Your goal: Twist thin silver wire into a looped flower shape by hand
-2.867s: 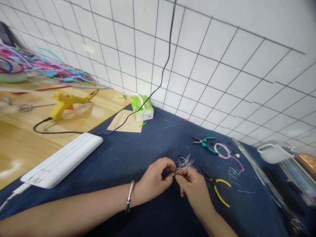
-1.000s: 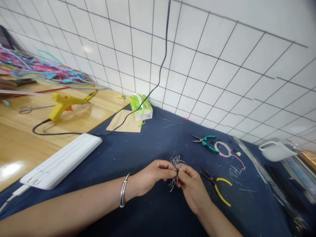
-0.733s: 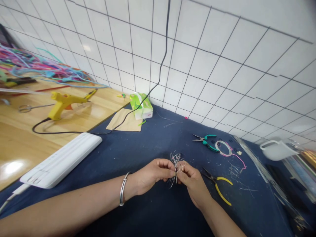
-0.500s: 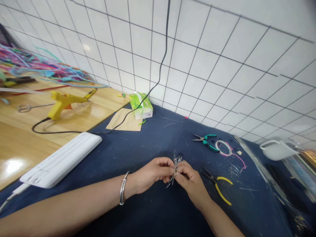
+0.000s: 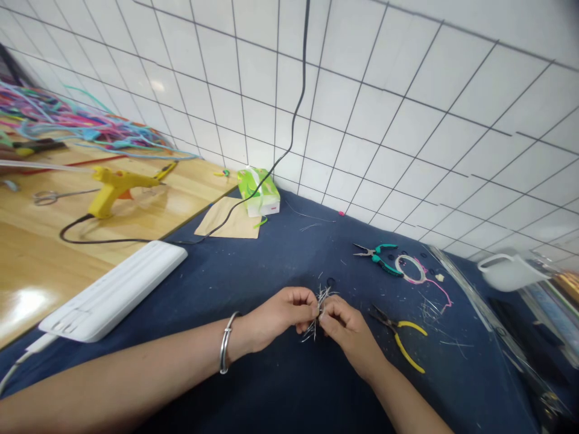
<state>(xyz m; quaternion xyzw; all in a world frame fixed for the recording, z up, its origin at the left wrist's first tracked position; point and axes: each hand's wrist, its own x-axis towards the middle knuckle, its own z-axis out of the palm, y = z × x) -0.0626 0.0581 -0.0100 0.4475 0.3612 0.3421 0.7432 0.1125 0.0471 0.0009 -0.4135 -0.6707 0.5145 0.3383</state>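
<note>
Between my two hands is a small bundle of thin silvery wires, its ends sticking out above and below the fingers. My left hand, with a silver bangle at its wrist, pinches the bundle from the left. From the right, my right hand closes on the same bundle with thumb and fingertips. The middle of the bundle is hidden by the fingers. To the right of my right hand lie yellow-handled pliers, spread apart on the dark blue cloth.
Green-handled pliers, a pale ring-shaped coil and wire scraps lie to the right. A white power strip, a yellow glue gun and a tissue pack are at left. A black cord hangs before the tiled wall.
The wire bundle has shifted and turned slightly between the fingertips. Both hands stay in nearly the same place. At the far left edge, part of another hand now shows near the dark tool.
</note>
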